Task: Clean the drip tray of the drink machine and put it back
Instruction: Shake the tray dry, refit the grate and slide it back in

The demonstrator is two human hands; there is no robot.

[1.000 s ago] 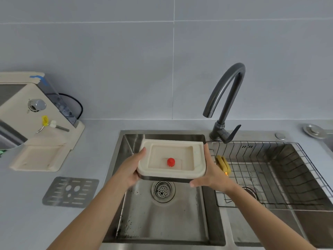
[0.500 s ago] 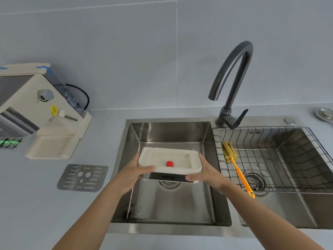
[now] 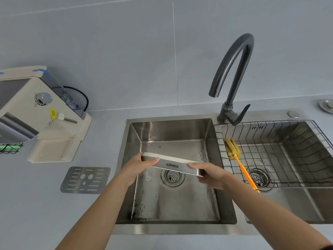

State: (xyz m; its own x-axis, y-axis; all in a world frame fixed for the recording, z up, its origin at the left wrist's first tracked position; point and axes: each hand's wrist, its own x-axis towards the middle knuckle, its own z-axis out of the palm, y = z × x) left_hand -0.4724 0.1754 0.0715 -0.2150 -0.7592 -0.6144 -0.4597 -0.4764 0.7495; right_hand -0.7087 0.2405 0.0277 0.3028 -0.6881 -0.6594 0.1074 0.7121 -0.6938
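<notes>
Over the left sink (image 3: 137, 134), I grip the drip tray (image 3: 173, 164) with my left hand (image 3: 138, 166) and right hand (image 3: 210, 175), one at each end, tipped away from me.

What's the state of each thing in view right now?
Cream drip tray with metal KONKA front: held over the left basin, tipped away.
Left hand: gripping the tray's left end.
Right hand: gripping the tray's right end.
Dark curved faucet: no water running.
Perforated metal grate: flat on the counter, off the tray.
Cream drink machine: tray slot empty.
Yellow sponge brush with orange handle: lying in the wire basket.
</notes>
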